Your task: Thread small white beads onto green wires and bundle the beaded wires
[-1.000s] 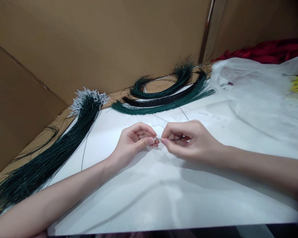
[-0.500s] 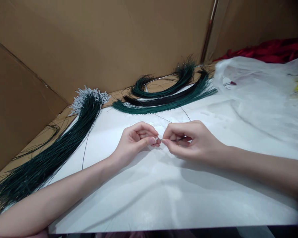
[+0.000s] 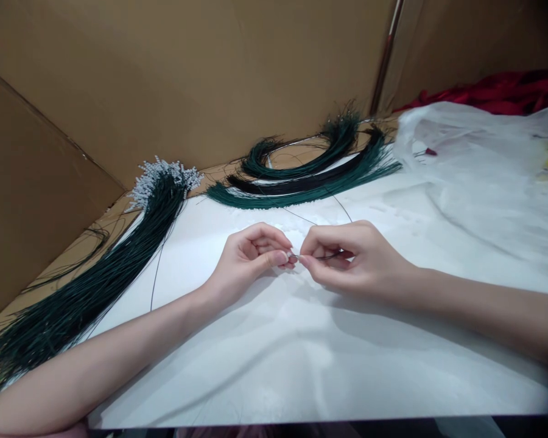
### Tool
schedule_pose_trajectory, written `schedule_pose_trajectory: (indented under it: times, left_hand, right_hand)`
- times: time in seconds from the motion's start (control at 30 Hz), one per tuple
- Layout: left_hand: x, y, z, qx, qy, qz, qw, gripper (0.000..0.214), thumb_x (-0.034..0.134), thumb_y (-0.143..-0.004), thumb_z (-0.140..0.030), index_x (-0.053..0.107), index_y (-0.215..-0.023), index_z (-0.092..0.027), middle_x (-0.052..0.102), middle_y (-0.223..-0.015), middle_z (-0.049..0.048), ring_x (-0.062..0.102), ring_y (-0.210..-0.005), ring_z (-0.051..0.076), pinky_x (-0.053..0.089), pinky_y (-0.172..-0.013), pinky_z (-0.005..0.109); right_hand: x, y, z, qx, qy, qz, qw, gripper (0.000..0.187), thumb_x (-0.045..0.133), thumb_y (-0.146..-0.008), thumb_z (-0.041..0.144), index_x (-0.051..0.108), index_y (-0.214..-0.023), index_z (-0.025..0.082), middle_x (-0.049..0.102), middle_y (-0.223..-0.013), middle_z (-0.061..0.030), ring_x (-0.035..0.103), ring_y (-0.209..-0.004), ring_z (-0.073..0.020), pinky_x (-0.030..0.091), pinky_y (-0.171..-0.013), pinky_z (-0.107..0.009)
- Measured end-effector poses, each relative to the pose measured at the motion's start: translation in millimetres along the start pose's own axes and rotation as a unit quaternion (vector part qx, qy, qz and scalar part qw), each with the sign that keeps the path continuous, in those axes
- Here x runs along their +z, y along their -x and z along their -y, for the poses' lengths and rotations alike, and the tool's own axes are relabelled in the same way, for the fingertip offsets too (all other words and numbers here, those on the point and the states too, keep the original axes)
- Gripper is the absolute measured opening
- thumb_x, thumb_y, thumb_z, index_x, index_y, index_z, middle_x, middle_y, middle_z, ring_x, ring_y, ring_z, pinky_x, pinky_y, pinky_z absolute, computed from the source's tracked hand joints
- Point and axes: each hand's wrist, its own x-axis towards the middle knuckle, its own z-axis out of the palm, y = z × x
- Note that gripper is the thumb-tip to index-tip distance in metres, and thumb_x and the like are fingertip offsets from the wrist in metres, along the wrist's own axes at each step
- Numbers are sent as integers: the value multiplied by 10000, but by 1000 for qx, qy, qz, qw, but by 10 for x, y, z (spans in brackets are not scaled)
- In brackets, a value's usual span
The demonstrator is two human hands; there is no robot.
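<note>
In the middle of the head view my two hands meet, fingertips almost touching. My right hand [image 3: 347, 255] pinches a thin dark wire [image 3: 331, 257] between thumb and forefinger; the wire runs back through the palm. Its tip reaches my left hand [image 3: 258, 258], whose thumb and forefinger are closed on a small white bead [image 3: 290, 255], partly hidden by the fingers. Small white beads [image 3: 296, 236] appear scattered on the white board [image 3: 274, 371] just behind the hands. To the left lies a long bundle of dark green wires [image 3: 105, 274] with white beaded tips [image 3: 164, 179].
Curved bundles of green wire [image 3: 301, 198] and black wire [image 3: 301, 182] lie along the back. Cardboard walls [image 3: 210, 79] enclose the board at the back and left. A translucent plastic bag [image 3: 475, 164] spreads over the right side, with red material [image 3: 493, 91] behind it.
Almost nothing differs. Both hands keep the same pinch in the same place, and the view has shifted very slightly.
</note>
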Motion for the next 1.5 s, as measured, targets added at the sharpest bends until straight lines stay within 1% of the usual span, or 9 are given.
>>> schedule_pose_trajectory:
  times: [0.2, 0.37, 0.6, 0.8, 0.93, 1.27, 1.5]
  left_hand:
    - [-8, 8, 9, 18, -3, 15, 1000, 136, 749, -824, -142, 686, -940, -175, 729, -814, 1, 707, -735, 101, 585, -725, 185]
    - [-1, 14, 2, 53, -56, 7, 997, 149, 750, -825, -147, 672, -946, -186, 708, -821, -2, 687, -767, 101, 572, -740, 186]
    - [46, 49, -50, 74, -133, -5, 988, 108, 720, -853, -164, 657, -937, -190, 675, -818, -8, 662, -760, 80, 546, -710, 147]
    - [65, 63, -48, 96, -162, -6, 982, 140, 698, -871, -167, 644, -994, -202, 671, -852, -4, 656, -788, 89, 557, -737, 167]
    - [68, 60, -35, 114, -166, -5, 980, 178, 723, -851, -166, 648, -1007, -204, 674, -876, 0, 660, -808, 93, 555, -748, 171]
    - [69, 77, -56, 98, -166, -24, 981, 170, 716, -861, -170, 636, -1007, -199, 689, -858, 13, 668, -789, 102, 542, -736, 187]
    - [70, 66, -61, 103, -156, -22, 982, 166, 716, -859, -162, 632, -998, -196, 699, -864, 16, 679, -802, 107, 548, -743, 188]
  right_hand:
    - [0, 6, -14, 6, 3, 7, 1000, 150, 584, -796, 67, 580, -688, 172, 439, -558, 53, 350, -506, -64, 269, -462, -221]
    - [-2, 9, -13, 10, 5, 17, 1000, 143, 579, -782, 55, 575, -686, 161, 409, -560, 61, 338, -514, -57, 266, -466, -211]
    - [1, 4, -2, 19, -1, 18, 1000, 141, 566, -781, 38, 586, -701, 153, 389, -564, 70, 321, -512, -49, 255, -464, -205]
    - [-5, 3, -3, 18, 7, 16, 1000, 145, 565, -781, 39, 577, -692, 152, 380, -561, 72, 320, -512, -48, 255, -465, -201]
    - [-6, 8, -5, 13, 14, 18, 1000, 141, 572, -782, 44, 571, -690, 151, 374, -560, 73, 314, -511, -46, 256, -464, -199]
    - [-8, -9, 11, 22, 1, 20, 1000, 143, 563, -791, 36, 590, -708, 150, 422, -571, 66, 341, -520, -48, 265, -469, -202]
    - [-21, -8, 9, 17, 2, 14, 1000, 144, 571, -788, 37, 598, -700, 148, 429, -577, 61, 347, -523, -50, 267, -467, -204]
